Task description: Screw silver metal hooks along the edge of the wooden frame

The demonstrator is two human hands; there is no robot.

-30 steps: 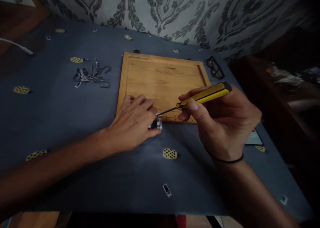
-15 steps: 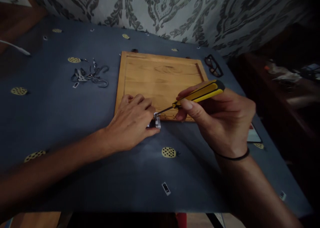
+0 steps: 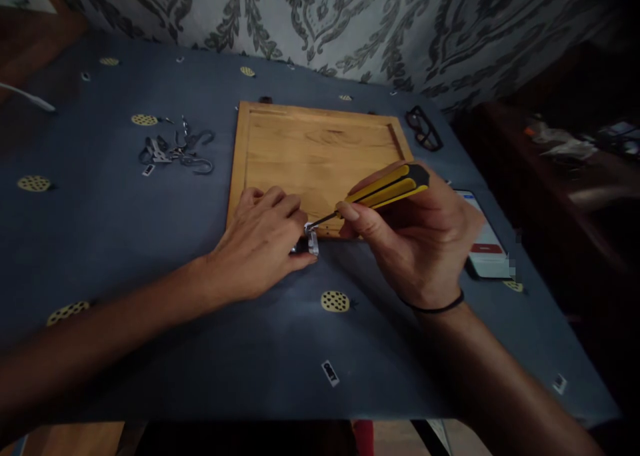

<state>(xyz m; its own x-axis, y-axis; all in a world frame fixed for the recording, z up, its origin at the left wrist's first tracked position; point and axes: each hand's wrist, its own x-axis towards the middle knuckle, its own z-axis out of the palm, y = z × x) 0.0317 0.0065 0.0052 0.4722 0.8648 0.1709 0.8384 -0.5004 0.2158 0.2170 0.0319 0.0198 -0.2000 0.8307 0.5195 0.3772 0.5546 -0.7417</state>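
Observation:
A wooden panel (image 3: 285,143) with a raised rim lies flat on the table. At its near edge sits a small silver metal fitting (image 3: 313,241), hinge-like in look and partly hidden by my fingers. My left hand (image 3: 265,243) presses it there, fingers over the panel's edge and thumb below the metal. My right hand (image 3: 410,236) is closed around a yellow and black screwdriver (image 3: 383,193), tilted down to the left. The screwdriver's tip meets the fitting beside my left fingers; the screw head, if any, is too small to make out.
Several metal hooks and clips (image 3: 177,151) lie in a heap to the left. Black-framed glasses (image 3: 424,129) rest beyond the panel's right corner. A phone (image 3: 487,259) lies right of my right hand. A white cable (image 3: 33,98) reaches in at far left. A patterned cloth (image 3: 175,369) covers the table.
My right hand has turned and shifted left with the screwdriver, whose handle now sits lower and further left. More of the phone shows. My left hand keeps its place on the fitting.

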